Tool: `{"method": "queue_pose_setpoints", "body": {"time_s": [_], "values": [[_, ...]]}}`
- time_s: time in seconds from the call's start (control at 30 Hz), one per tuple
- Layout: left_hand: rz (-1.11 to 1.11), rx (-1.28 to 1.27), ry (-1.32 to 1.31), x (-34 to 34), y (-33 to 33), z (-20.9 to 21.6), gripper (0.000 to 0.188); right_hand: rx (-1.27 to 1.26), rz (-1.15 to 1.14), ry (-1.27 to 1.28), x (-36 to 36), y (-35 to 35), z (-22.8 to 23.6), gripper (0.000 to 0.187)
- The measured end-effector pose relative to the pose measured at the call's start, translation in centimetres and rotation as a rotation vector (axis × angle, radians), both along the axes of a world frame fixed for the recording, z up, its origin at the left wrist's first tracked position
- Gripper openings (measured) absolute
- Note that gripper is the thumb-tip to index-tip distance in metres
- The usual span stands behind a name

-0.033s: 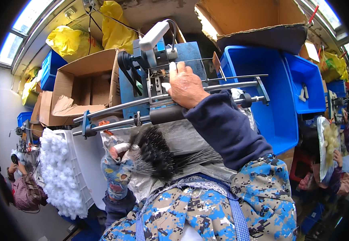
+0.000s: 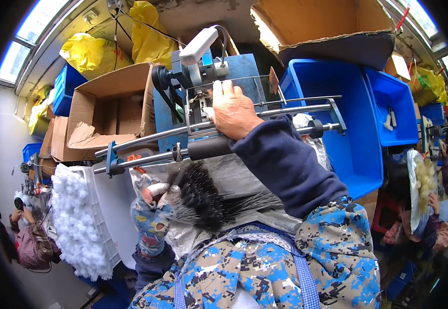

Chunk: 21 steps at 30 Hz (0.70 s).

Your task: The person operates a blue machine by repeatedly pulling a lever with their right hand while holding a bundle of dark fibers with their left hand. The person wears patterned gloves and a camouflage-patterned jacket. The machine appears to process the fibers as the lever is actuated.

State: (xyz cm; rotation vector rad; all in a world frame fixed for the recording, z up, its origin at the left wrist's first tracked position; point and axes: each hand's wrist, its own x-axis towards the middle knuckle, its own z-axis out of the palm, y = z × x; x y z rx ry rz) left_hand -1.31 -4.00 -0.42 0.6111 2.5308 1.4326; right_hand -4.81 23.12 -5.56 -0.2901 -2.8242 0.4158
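My right hand [image 2: 235, 114] lies over the sliding carriage [image 2: 202, 130] of a small bench machine [image 2: 250, 67], fingers close together and thumb lower, with white coverings on the thumb and a fingertip. Its palm hides part of the carriage and anything small under the fingers. Low on the left, my left hand [image 2: 157, 194] is closed beside a bundle of thin wires with black bristly ends [image 2: 199, 198], which it seems to grip. A patterned sleeve covers that wrist. More loose thin wires [image 2: 252, 203] lie across my lap.
Two steel rails [image 2: 152, 139] cross in front of me. An open cardboard box [image 2: 113, 110] stands left, blue bins [image 2: 332, 123] right. White fluffy pieces [image 2: 79, 221] fill a white crate [image 2: 103, 216]. Other people work at far left [image 2: 33, 242] and far right [image 2: 443, 216].
My right hand has moved slightly left, and the carriage with its wire frame and dark sleeve has slid left along the rails with it. My left hand stays in place.
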Motion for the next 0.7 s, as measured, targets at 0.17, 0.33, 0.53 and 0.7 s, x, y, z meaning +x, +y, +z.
{"method": "queue_pose_setpoints", "body": {"time_s": [0.17, 0.33, 0.53, 0.7], "values": [[-0.014, -0.014, -0.006, 0.2, 1.1, 1.4, 0.021, -0.014, 0.077, -0.076, -0.5, -0.2, 0.0, 0.062], [0.149, 0.075, -0.182, -0.1, -0.7, 0.1, 0.021, 0.082, 0.104, -0.081, 2.2, 4.4, 0.2, 0.043], [0.147, 0.268, -0.279, 0.3, 1.5, 0.1, 0.019, 0.305, -0.134, 0.022, 2.2, 8.7, 2.8, 0.032], [0.133, 0.373, -0.152, -0.2, 1.5, 0.8, 0.019, 0.289, -0.028, -0.292, 2.2, 9.8, 2.6, 0.014]]}}
